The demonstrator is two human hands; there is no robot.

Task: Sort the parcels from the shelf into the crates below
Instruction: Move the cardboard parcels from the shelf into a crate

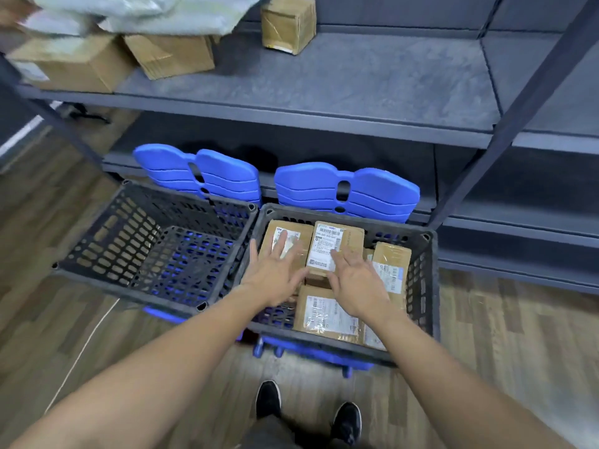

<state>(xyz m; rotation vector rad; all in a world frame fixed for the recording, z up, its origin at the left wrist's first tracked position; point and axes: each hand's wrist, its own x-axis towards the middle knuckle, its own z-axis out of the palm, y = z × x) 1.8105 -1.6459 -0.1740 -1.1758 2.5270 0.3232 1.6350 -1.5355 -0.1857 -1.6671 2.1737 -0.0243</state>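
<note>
Parcels lie in two places: several brown labelled cartons sit packed in the right crate point(431, 286), while others wait on the grey shelf point(324, 82) above. Both hands are down at the right crate, empty, with fingers straight and spread. The left hand point(278, 273) hovers over the rear-left carton point(275, 236), and the right hand point(356, 283) is at the near edge of the white-labelled carton point(335, 247); whether either palm actually touches cardboard cannot be told. The left crate point(97, 241), just beside the right one, holds nothing visible. On the shelf, a small taped box point(288, 22) stands alone, up and ahead of the left hand and almost in line with it. Two larger cardboard boxes point(171, 55) and a pile of grey poly mailers point(162, 11) lie further off to the left. The next pick probably turns on that layout: everything left on the shelf is above and leftward of the hands, so the left hand looks nearer. The small box is compact and could likely be taken one-handed, whereas the larger boxes, long sides running across the shelf, may need both.
</note>
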